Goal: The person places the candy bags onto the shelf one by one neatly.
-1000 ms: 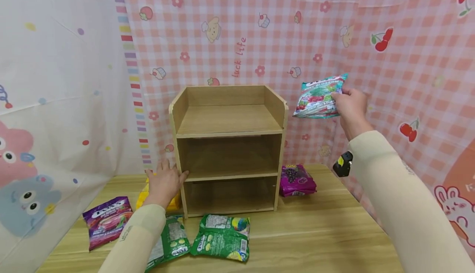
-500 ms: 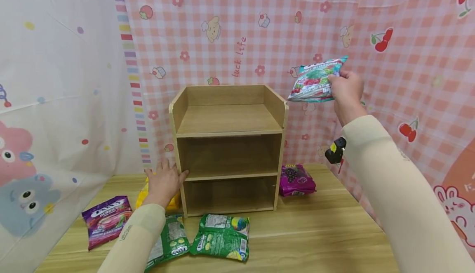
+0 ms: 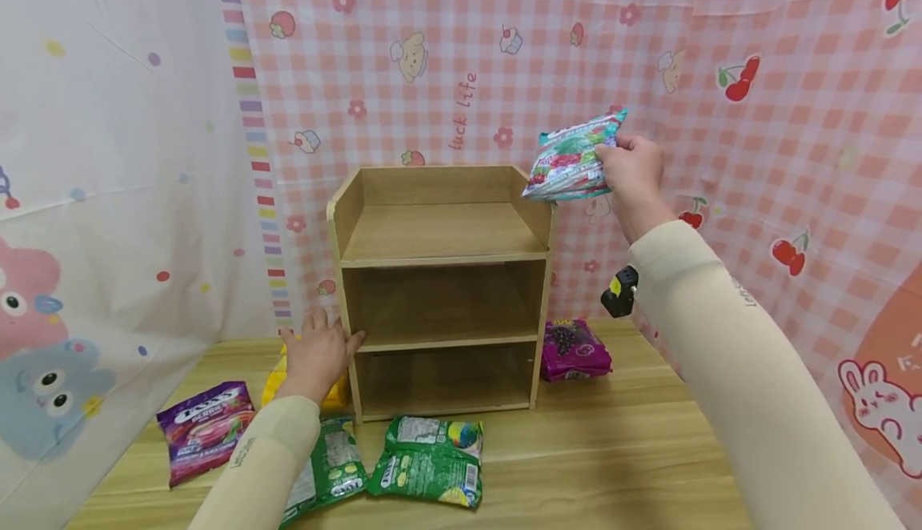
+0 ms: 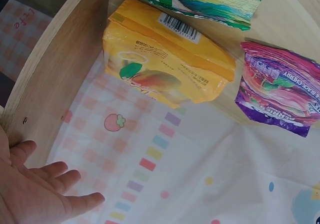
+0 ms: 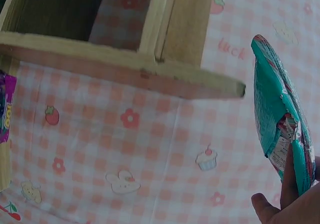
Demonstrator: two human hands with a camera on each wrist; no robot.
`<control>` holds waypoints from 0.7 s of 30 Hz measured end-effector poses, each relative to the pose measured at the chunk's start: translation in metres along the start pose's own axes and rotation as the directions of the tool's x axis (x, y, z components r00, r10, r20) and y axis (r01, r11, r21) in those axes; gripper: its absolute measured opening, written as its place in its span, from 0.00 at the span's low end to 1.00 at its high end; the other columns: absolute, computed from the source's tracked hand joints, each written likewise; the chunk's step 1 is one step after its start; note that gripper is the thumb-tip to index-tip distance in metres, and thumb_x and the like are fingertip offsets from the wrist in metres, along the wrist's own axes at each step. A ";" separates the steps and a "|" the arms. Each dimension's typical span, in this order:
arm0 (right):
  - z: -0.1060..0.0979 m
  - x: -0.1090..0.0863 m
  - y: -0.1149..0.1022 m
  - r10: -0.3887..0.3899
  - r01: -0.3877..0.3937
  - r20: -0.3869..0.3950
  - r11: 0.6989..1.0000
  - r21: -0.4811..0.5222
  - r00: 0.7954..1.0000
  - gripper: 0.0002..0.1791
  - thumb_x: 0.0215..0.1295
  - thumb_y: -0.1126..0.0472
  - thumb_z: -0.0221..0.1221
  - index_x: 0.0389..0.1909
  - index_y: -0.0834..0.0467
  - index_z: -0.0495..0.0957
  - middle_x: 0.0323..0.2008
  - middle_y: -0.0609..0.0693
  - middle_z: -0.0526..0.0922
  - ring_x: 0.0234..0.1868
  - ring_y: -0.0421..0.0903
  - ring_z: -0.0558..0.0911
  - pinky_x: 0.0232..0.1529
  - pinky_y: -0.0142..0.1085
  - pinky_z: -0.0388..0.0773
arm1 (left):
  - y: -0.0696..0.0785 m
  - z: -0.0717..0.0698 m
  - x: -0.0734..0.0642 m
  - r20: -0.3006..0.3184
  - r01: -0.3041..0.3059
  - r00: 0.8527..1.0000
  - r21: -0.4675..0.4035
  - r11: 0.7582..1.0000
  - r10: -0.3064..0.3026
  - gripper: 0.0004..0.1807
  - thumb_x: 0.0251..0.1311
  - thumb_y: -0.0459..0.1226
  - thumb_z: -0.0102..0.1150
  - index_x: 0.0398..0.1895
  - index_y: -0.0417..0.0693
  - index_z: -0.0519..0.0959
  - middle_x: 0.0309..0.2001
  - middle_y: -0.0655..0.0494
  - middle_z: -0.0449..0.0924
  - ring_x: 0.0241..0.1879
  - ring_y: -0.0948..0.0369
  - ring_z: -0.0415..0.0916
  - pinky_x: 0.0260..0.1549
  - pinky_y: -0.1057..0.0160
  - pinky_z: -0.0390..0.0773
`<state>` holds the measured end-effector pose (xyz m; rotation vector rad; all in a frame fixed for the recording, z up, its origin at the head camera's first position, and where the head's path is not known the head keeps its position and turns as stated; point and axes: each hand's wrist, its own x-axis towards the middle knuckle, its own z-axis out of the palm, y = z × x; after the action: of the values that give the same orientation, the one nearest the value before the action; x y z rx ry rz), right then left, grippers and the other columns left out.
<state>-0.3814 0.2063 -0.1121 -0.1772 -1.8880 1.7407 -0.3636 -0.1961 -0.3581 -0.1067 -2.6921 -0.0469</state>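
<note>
My right hand (image 3: 634, 174) pinches a teal candy bag (image 3: 572, 160) by its right side, up beside the top of the wooden shelf (image 3: 446, 258). In the head view the bag overlaps the shelf's right side panel. The right wrist view shows the teal bag (image 5: 277, 103) edge-on, with fingers behind it. My left hand (image 3: 317, 354) rests at the shelf's left side, fingers spread and straight. In the left wrist view the left hand (image 4: 40, 189) holds nothing, its fingertips right at the side panel (image 4: 60, 73). A yellow mango candy bag (image 4: 165, 58) lies beyond it.
Two green candy bags (image 3: 432, 462) lie in front of the shelf. A purple berries bag (image 3: 207, 430) lies at the left, and a purple grape bag (image 3: 575, 350) sits against the shelf's right side. Patterned cloth (image 3: 461, 58) hangs behind and at both sides.
My right hand has raised the teal candy bag and then carried it left, to the shelf's upper right corner. The left hand has stayed at the shelf's side.
</note>
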 end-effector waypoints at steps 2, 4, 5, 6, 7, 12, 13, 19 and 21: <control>0.006 -0.003 0.001 0.007 -0.007 0.023 1.000 -0.003 1.000 0.23 0.71 0.61 0.58 0.65 0.63 0.73 0.55 0.58 0.77 0.45 0.41 0.80 0.52 0.33 0.78 | 0.000 0.000 0.000 -0.008 -0.004 1.000 0.009 1.000 0.004 0.31 0.73 0.54 0.48 0.53 0.31 0.79 0.56 0.28 0.68 0.60 0.34 0.63 0.54 0.22 0.56; 0.012 -0.005 0.002 0.010 -0.009 0.038 0.999 -0.035 0.999 0.24 0.71 0.60 0.58 0.65 0.62 0.73 0.55 0.58 0.77 0.46 0.42 0.80 0.51 0.34 0.78 | 0.000 -0.001 0.000 -0.010 -0.006 1.000 0.014 1.000 0.006 0.31 0.73 0.54 0.48 0.51 0.31 0.79 0.55 0.28 0.69 0.60 0.34 0.64 0.54 0.21 0.56; 0.015 -0.006 0.003 0.018 -0.015 0.044 0.999 -0.048 0.999 0.24 0.71 0.59 0.58 0.66 0.61 0.73 0.56 0.58 0.77 0.46 0.42 0.80 0.51 0.34 0.78 | 0.000 -0.001 0.000 -0.007 -0.005 1.000 0.013 1.000 0.005 0.31 0.73 0.54 0.48 0.51 0.32 0.79 0.56 0.28 0.69 0.60 0.34 0.63 0.54 0.21 0.56; 0.018 -0.007 0.003 0.023 -0.019 0.050 0.997 -0.069 0.998 0.24 0.71 0.59 0.58 0.66 0.60 0.73 0.56 0.57 0.77 0.46 0.42 0.80 0.51 0.34 0.79 | 0.000 -0.001 0.000 -0.003 -0.003 1.000 0.013 1.000 0.003 0.31 0.73 0.54 0.48 0.52 0.32 0.79 0.57 0.28 0.68 0.61 0.34 0.63 0.54 0.21 0.56; 0.020 -0.008 0.004 0.024 -0.019 0.056 0.996 -0.093 0.998 0.24 0.71 0.58 0.58 0.66 0.60 0.73 0.56 0.57 0.77 0.46 0.42 0.80 0.50 0.34 0.79 | 0.000 -0.001 0.000 0.003 -0.001 1.000 0.012 1.000 0.001 0.31 0.73 0.54 0.47 0.53 0.32 0.79 0.59 0.27 0.68 0.62 0.34 0.62 0.55 0.21 0.56; 0.030 -0.012 0.007 0.009 0.008 0.087 0.982 -0.191 0.996 0.24 0.72 0.58 0.57 0.66 0.60 0.73 0.56 0.57 0.78 0.46 0.43 0.80 0.50 0.35 0.79 | 0.001 0.001 0.001 0.032 0.011 0.999 -0.010 1.000 -0.011 0.33 0.73 0.54 0.46 0.60 0.31 0.75 0.65 0.26 0.63 0.66 0.34 0.58 0.56 0.21 0.53; 0.032 -0.013 0.007 0.004 0.016 0.091 0.977 -0.213 0.996 0.24 0.72 0.58 0.57 0.66 0.59 0.73 0.56 0.56 0.78 0.46 0.43 0.80 0.50 0.35 0.79 | 0.001 0.001 0.001 0.037 0.015 0.999 -0.019 1.000 -0.014 0.34 0.73 0.54 0.46 0.61 0.31 0.74 0.66 0.26 0.62 0.66 0.33 0.57 0.56 0.21 0.52; 0.041 -0.017 0.008 -0.022 0.063 0.125 0.940 -0.336 0.992 0.25 0.70 0.59 0.57 0.66 0.60 0.73 0.60 0.57 0.77 0.50 0.48 0.78 0.51 0.38 0.78 | 0.000 0.002 0.002 0.034 0.023 0.999 -0.037 0.999 -0.021 0.35 0.73 0.54 0.47 0.63 0.30 0.72 0.65 0.26 0.62 0.67 0.34 0.56 0.57 0.21 0.50; 0.043 -0.019 0.008 -0.016 0.069 0.142 0.924 -0.376 0.990 0.25 0.70 0.60 0.56 0.67 0.60 0.72 0.62 0.57 0.75 0.54 0.50 0.76 0.54 0.40 0.76 | 0.000 0.003 0.002 0.030 0.022 0.999 -0.034 0.999 -0.021 0.34 0.73 0.54 0.47 0.62 0.30 0.72 0.65 0.26 0.62 0.66 0.34 0.57 0.57 0.21 0.50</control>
<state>-0.3884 0.1611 -0.1259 -0.1631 -2.3010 1.3699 -0.3664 -0.1959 -0.3596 -0.0901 -2.7231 -0.0993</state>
